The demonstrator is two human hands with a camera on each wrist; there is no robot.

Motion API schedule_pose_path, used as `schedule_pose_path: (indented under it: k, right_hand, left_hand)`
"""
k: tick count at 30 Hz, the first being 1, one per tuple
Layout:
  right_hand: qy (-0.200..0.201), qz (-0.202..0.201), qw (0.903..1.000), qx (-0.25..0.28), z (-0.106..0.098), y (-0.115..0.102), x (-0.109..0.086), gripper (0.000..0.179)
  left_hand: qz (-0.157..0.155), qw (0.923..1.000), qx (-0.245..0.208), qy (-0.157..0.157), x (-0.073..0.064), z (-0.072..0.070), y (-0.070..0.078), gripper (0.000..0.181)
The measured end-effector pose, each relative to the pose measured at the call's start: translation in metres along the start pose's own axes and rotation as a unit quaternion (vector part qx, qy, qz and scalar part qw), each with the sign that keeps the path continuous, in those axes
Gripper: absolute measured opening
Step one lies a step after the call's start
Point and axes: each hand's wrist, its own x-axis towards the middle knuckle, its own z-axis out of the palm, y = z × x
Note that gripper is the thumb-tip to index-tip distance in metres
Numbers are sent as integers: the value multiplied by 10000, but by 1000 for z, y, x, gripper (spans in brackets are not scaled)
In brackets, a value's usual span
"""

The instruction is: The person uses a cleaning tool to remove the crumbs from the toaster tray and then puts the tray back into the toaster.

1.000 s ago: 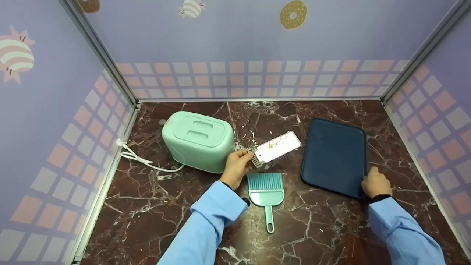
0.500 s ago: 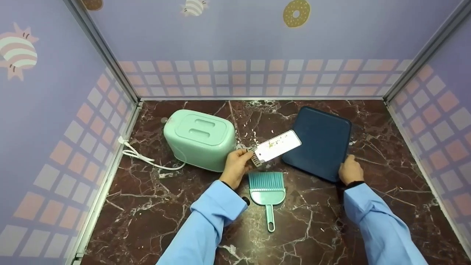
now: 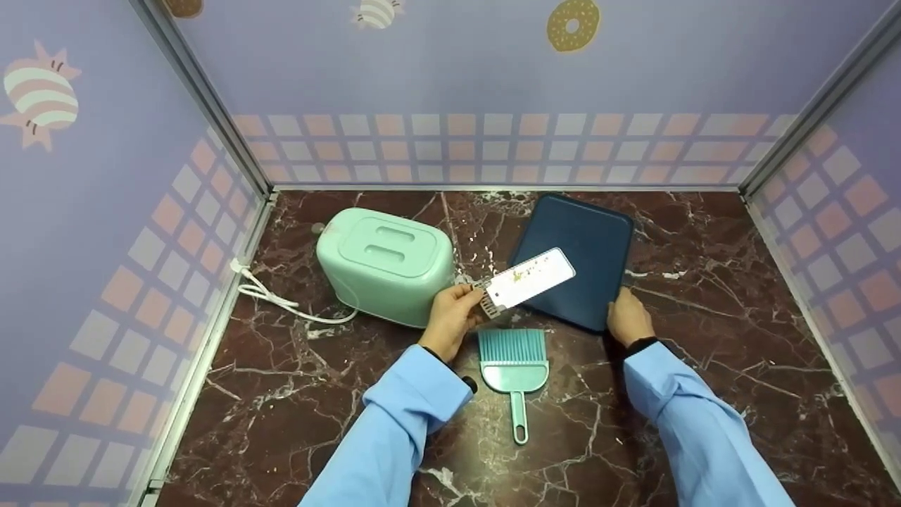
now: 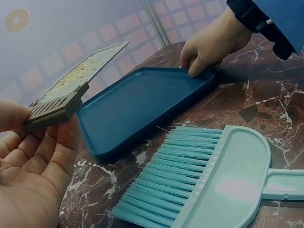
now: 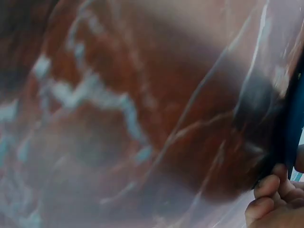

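My left hand point(image 3: 454, 320) pinches the slotted brown end of a flat metal crumb tray point(image 3: 538, 282), holding it level beside the toaster. Yellowish crumbs point(image 4: 78, 71) lie on it. With my right hand point(image 3: 628, 317) I grip the near right corner of a dark blue tray point(image 3: 584, 243), whose left part sits beneath the crumb tray in the head view. The mint green toaster point(image 3: 386, 271) stands left of my left hand. A teal-bristled brush point(image 3: 515, 377) lies just in front of both trays, its handle towards me.
Loose crumbs point(image 3: 473, 259) are scattered on the dark red marble tabletop point(image 3: 338, 422) right of the toaster. The toaster's white cord point(image 3: 281, 303) lies to the left. Patterned walls point(image 3: 450, 84) enclose the back and both sides.
My right hand has moved the blue tray left and slightly away from me, from the right side to under the crumb tray. My left hand and the crumb tray have stayed nearly still.
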Motion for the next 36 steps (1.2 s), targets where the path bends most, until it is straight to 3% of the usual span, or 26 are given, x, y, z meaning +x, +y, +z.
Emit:
schedule_pose_path:
  k: [8, 17, 25, 36]
  right_hand:
    - [-19, -350, 9982, -490, 6, -18, 4, 33]
    - [323, -857, 9949, -432, 15, -28, 2, 32]
    - [227, -940, 9942, -472, 18, -32, 3, 42]
    - [122, -951, 9945, -429, 18, -32, 0, 40]
  left_hand:
    - [27, 10000, -83, 38, 0, 1, -1, 15]
    - [-33, 9999, -129, 18, -1, 0, 1, 17]
    - [-15, 9999, -119, -14, -1, 0, 0, 14]
    - [-57, 9997, -242, 83, -1, 1, 0, 14]
